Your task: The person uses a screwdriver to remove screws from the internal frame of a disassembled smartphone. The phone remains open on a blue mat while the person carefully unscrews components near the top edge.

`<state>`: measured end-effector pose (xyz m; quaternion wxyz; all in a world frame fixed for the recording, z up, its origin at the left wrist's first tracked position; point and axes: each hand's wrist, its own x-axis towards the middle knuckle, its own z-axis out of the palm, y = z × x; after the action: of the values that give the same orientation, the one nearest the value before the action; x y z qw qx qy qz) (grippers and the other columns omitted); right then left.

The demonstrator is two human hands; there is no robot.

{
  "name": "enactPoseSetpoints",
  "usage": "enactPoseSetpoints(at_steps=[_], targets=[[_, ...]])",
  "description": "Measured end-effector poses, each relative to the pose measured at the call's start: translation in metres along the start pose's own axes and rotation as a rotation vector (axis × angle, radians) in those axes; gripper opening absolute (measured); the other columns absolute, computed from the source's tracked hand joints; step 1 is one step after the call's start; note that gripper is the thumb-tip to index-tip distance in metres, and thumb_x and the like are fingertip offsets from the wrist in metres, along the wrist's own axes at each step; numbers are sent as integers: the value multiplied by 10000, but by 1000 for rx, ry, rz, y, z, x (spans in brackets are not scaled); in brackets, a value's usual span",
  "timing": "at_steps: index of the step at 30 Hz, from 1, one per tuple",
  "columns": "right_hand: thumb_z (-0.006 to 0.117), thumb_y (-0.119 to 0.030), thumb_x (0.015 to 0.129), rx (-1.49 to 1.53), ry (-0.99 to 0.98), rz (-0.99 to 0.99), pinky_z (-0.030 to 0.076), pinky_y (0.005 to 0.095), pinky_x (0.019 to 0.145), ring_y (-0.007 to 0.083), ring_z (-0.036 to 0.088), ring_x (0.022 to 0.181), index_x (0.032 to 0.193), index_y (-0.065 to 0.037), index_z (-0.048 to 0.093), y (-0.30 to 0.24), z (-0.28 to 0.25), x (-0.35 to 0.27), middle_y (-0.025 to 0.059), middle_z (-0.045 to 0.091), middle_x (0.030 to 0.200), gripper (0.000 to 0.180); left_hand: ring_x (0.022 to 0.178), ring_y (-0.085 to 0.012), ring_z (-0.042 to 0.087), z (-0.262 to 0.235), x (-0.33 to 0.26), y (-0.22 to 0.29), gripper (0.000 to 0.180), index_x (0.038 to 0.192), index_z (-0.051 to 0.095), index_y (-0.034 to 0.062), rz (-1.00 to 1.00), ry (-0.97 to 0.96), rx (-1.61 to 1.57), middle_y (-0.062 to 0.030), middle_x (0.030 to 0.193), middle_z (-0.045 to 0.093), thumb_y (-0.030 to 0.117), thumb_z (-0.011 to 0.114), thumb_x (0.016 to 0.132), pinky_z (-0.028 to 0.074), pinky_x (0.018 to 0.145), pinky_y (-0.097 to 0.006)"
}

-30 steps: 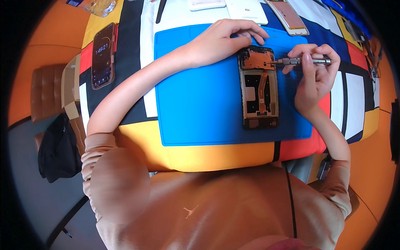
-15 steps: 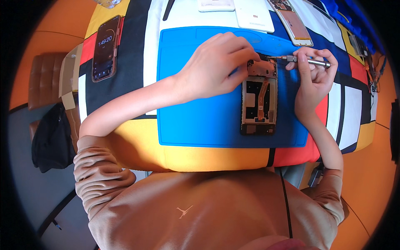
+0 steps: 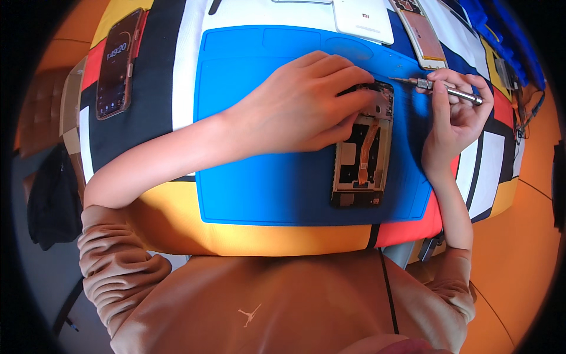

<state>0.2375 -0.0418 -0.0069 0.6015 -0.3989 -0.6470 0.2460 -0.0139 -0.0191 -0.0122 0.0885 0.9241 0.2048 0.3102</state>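
A disassembled phone (image 3: 352,168) lies on a blue work mat (image 3: 265,194), its inside facing up. An orange ribbon cable (image 3: 367,156) runs down its middle. Curled over the phone's upper left part, the fingers of my left hand (image 3: 318,97) grip it there; the fingertips are partly hidden. My right hand (image 3: 454,115) holds a slim silver screwdriver (image 3: 421,83) between thumb and fingers. Its tip points left and hovers just beyond the phone's top right corner, apart from it.
A lit smartphone (image 3: 122,65) lies on the patterned tablecloth at the left. Behind the mat are a white phone back cover (image 3: 362,20) and another opened phone (image 3: 420,35). Blue cloth (image 3: 501,41) hangs at the far right, with cables near it.
The screwdriver tip has come off the phone's top right area and now sits beyond its edge. My left fingers reach further over the phone's upper part. The whole view has shifted.
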Motion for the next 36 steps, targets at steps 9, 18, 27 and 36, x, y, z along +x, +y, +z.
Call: enactPoseSetpoints(at_steps=[9,18,27,36], targets=[[614,82,976,22,-56,88,570,270,751,173,691,812,1343,36,335,-3,2,4,184,686,1054,464,1018,-202,627,9,1,-1,202,972,686,97,1,103,-16,-35,1095,634,151,768,796,522,870,-330],[630,54,985,79,-63,123,568,283,743,175,685,785,1327,35,374,0,-3,8,181,695,1041,428,957,-190,621,10,2,-1,158,900,676,113,2,134,-24,-17,1013,623,159,775,785,523,858,-320],[627,54,989,52,-82,85,565,283,734,165,674,783,1317,20,373,-2,0,6,178,691,1050,416,952,-194,617,10,2,-1,148,873,673,103,-6,118,-20,-20,1007,625,162,774,782,525,866,-326],[639,59,979,43,-80,85,566,272,733,158,677,780,1320,19,370,-4,2,5,177,693,1054,436,953,-197,617,10,2,-1,157,881,677,98,-1,128,-26,-21,1009,625,165,778,781,527,865,-328]])
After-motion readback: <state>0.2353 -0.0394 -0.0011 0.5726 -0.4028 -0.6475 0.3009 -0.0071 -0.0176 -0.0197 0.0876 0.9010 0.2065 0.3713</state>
